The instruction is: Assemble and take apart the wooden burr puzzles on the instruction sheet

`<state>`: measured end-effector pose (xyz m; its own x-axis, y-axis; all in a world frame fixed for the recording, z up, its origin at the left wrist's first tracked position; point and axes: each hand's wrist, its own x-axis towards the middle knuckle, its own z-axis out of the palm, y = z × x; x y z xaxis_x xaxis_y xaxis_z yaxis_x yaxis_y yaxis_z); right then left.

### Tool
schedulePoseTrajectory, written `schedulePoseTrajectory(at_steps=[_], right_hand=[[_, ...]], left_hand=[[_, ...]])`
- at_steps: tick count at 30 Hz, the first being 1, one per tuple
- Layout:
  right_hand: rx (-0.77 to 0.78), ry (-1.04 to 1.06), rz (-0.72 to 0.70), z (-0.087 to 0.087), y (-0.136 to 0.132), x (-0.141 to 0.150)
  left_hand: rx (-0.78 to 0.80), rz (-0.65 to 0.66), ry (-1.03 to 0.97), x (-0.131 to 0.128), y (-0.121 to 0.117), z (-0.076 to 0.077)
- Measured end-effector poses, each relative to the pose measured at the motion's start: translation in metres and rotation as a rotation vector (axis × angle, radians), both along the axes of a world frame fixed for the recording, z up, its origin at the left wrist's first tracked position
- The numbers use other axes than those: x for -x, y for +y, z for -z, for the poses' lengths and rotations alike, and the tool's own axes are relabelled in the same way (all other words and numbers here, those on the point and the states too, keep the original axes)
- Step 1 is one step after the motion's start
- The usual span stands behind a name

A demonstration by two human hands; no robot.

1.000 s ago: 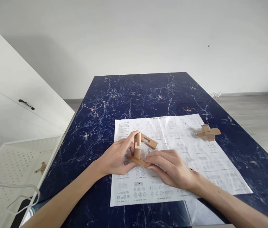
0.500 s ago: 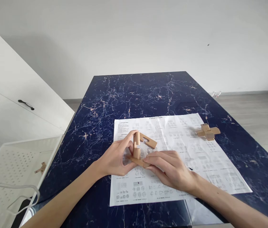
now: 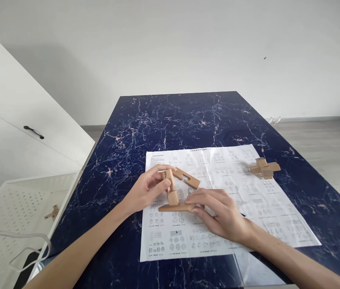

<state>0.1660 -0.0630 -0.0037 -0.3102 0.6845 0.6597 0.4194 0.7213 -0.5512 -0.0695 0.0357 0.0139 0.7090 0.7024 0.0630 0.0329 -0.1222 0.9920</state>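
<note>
My left hand (image 3: 148,186) pinches an upright notched wooden puzzle piece (image 3: 173,198) near its top, where a dark mark shows. The foot of that piece meets a flat wooden puzzle piece (image 3: 173,208) lying crosswise below it; whether the two interlock I cannot tell. My right hand (image 3: 215,208) grips the right end of the flat piece between thumb and fingers. Just behind them, a slotted wooden piece (image 3: 191,181) lies slantwise on the printed sheet (image 3: 230,200), which carries rows of small puzzle diagrams.
An assembled wooden cross puzzle (image 3: 264,168) sits at the sheet's right edge on the dark blue marbled table (image 3: 170,116). To the left, a lower white perforated surface (image 3: 13,208) bears another small wooden puzzle (image 3: 52,212) and a white cable (image 3: 10,235). A white cabinet (image 3: 22,100) stands beyond it.
The upright piece has been turned and tilted, with my left thumb moving up from the flat piece onto it. The flat piece has swung to lie nearly level across my view.
</note>
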Motion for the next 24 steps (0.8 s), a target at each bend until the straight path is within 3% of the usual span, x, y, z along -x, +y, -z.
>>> schedulePoseTrajectory(at_steps=[7,16,21,24], right_hand=[[0.0,-0.028,-0.033,-0.004,-0.004,0.003],[0.055,0.009,-0.155,-0.008,-0.005,0.003],[0.045,0.019,-0.21,-0.007,-0.013,0.009],[0.115,0.125,-0.102,-0.004,-0.011,0.008]], left_hand=[[0.255,0.004,-0.102,-0.004,0.0,0.002],[0.247,0.039,-0.077,-0.006,0.0,0.003],[0.191,-0.251,-0.193,-0.001,0.01,0.004],[0.081,-0.331,-0.117,0.001,0.011,0.001]])
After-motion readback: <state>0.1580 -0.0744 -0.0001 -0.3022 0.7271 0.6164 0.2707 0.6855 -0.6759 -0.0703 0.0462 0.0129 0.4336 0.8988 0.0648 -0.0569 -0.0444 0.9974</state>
